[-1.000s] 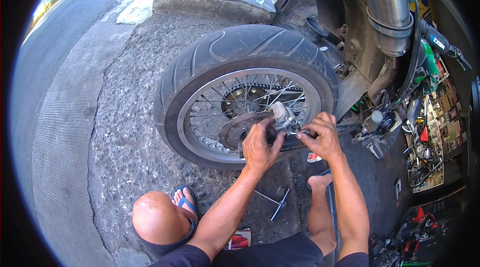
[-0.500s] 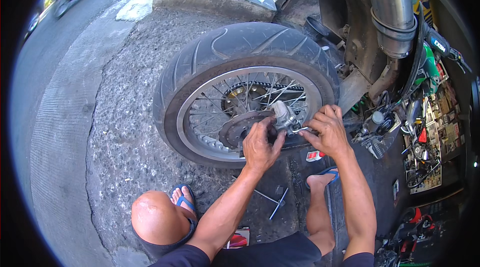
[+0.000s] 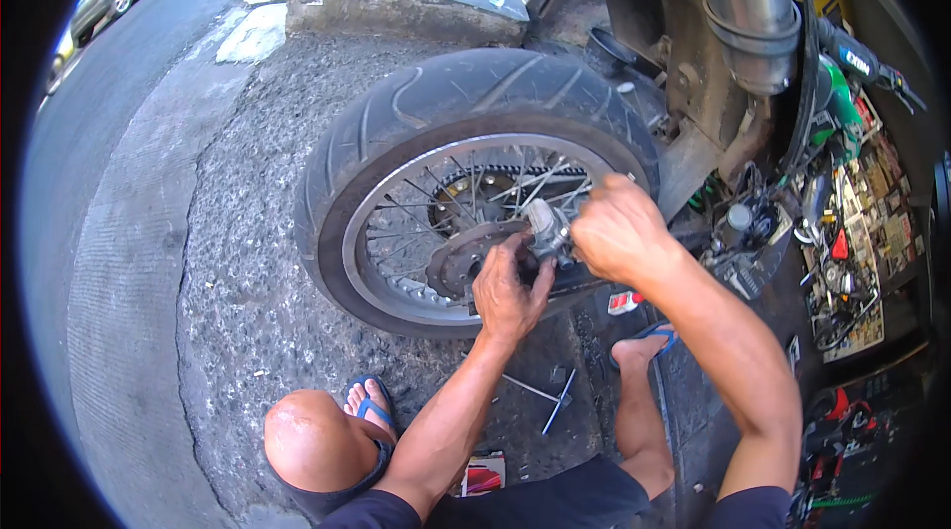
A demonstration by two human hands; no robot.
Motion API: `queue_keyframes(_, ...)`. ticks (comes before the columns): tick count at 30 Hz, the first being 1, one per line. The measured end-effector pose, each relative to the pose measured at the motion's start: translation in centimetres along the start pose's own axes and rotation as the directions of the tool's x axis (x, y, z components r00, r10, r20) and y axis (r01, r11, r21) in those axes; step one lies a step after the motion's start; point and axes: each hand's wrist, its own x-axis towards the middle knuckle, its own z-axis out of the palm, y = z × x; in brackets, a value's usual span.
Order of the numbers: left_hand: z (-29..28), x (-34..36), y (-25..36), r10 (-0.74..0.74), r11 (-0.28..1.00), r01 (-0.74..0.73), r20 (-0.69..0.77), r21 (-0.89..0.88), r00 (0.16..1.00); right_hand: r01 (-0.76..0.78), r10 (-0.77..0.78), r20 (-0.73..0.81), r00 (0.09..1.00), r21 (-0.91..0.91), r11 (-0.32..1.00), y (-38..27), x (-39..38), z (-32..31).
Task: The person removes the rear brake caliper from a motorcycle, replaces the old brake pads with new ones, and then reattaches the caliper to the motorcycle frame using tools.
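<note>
A spoked motorcycle wheel point(image 3: 381, 301) with a black tyre point(image 3: 332, 158) stands in front of me. Beside its brake disc point(image 3: 458, 262) is a grey brake caliper point(image 3: 543, 222). My left hand point(image 3: 508, 296) grips the caliper's near end, the thumb on one side and the fingers on the other. At the caliper's right side my right hand point(image 3: 622, 232) is closed in a fist, slightly blurred; whatever is in it is hidden. A chain point(image 3: 530, 170) and sprocket show behind the spokes.
A T-shaped wrench point(image 3: 557, 400) and a red-and-white box point(image 3: 484, 474) lie on the ground near me. Another small red-and-white pack point(image 3: 624, 303) is by my right foot. The exhaust pipe point(image 3: 753, 34) hangs at upper right; a parts board point(image 3: 862, 252) stands far right.
My right hand has turned and risen slightly, closing into a fist; the thin metal tool it pinched is now hidden. My left hand stays at the caliper. A car replaces the motorbike on the road.
</note>
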Motion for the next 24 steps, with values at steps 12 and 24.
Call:
queue_keyframes(12,-0.2,0.0,-0.2,0.012,1.0,-0.012,0.022,0.019,1.0,-0.15,0.318,-0.186,0.93,0.598,0.787,1.0,-2.9,5.0)
queue_keyframes(24,-0.3,0.0,0.1,0.001,1.0,-0.001,0.025,-0.002,1.0,-0.114,0.404,-0.277,0.872,0.688,0.717,0.4,-3.4,7.7)
